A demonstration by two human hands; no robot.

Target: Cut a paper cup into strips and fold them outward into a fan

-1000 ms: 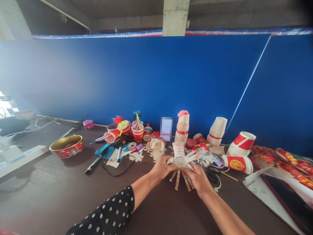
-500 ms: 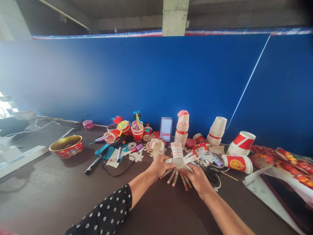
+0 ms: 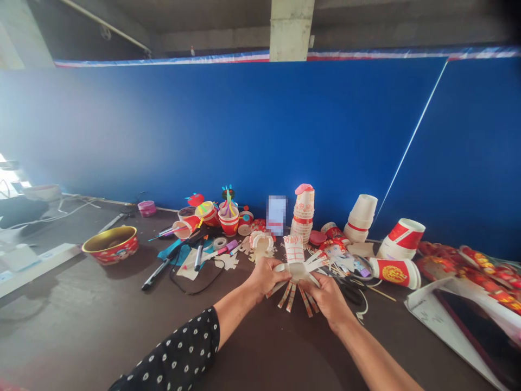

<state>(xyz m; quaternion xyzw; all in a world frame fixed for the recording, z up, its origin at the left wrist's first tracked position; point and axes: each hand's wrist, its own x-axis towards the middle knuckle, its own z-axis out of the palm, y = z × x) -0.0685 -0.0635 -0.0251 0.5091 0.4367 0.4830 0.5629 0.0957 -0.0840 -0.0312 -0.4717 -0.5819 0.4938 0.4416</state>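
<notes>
Head camera: left hand [image 3: 266, 278] and right hand [image 3: 328, 297] pinch opposite sides of a strip-cut paper cup [image 3: 298, 271], wide panel [image 3: 293, 249] pointing away.

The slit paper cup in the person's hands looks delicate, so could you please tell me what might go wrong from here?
The slit paper cup is pinched by the left hand and the right hand, so its narrow strips could tear if pulled too hard. Its wide printed panel stands up in front of the tall stack of paper cups, which might topple if the hands push forward.
</notes>
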